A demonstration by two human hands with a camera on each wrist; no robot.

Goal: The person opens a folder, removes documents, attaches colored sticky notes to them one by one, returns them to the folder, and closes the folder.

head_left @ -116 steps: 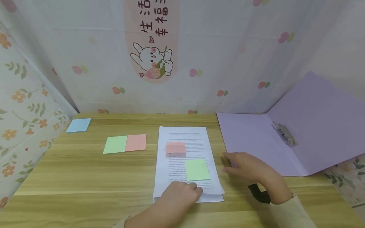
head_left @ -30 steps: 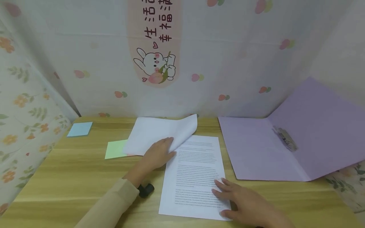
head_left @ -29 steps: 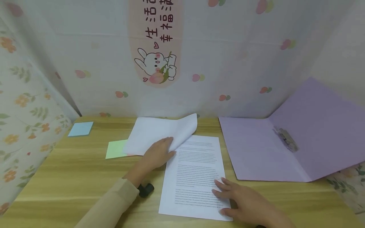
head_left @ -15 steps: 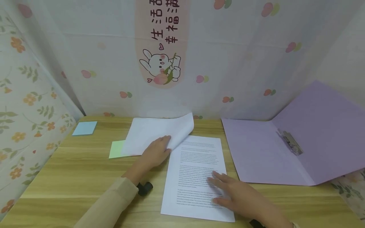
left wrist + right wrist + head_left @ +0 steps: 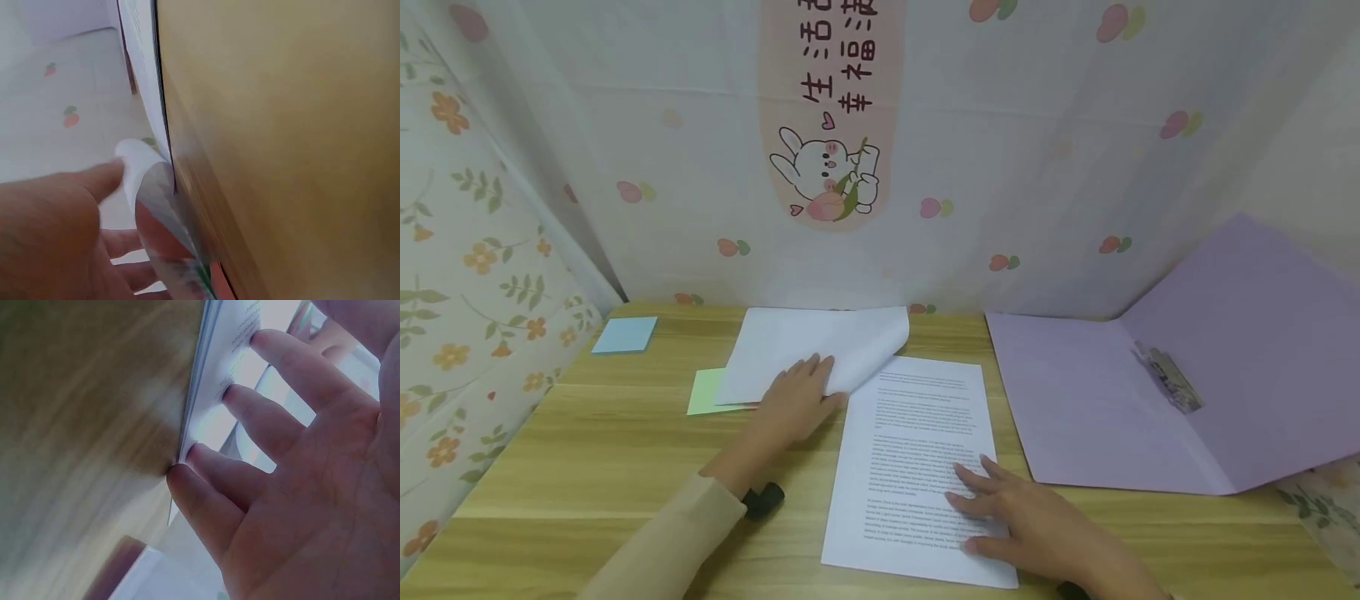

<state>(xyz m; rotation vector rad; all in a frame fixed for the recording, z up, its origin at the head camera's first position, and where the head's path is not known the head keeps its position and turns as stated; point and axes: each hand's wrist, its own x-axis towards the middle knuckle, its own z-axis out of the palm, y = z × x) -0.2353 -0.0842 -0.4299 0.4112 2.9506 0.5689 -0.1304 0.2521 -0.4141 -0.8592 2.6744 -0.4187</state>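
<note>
A stack of printed paper [image 5: 910, 450] lies on the wooden table in front of me. Its turned-over sheet [image 5: 782, 333], blank side up, spreads toward the left, its right part curling up over the stack's top. My left hand [image 5: 793, 404] rests on this sheet with extended fingers, its thumb near the curled fold. Fingertips of my right hand [image 5: 1022, 517] touch the printed stack at its lower right; in the right wrist view the fingers [image 5: 262, 419] are spread along the stack's edge. The sheet covers most of a pink sticky-note pad [image 5: 220, 284]; a green pad [image 5: 702, 392] shows beside it.
A purple folder [image 5: 1052, 400] lies open at the right, its right cover raised, with a metal clip [image 5: 1174, 381] near the spine. One blue sticky-note pad [image 5: 625, 335] sits at the far left. A patterned curtain [image 5: 970, 150] hangs behind the table.
The top sheet with its pink and green sticky notes has been turned over leftward, exposing another printed page. Lately my left hand slid slightly left and the curled corner sank a little.
</note>
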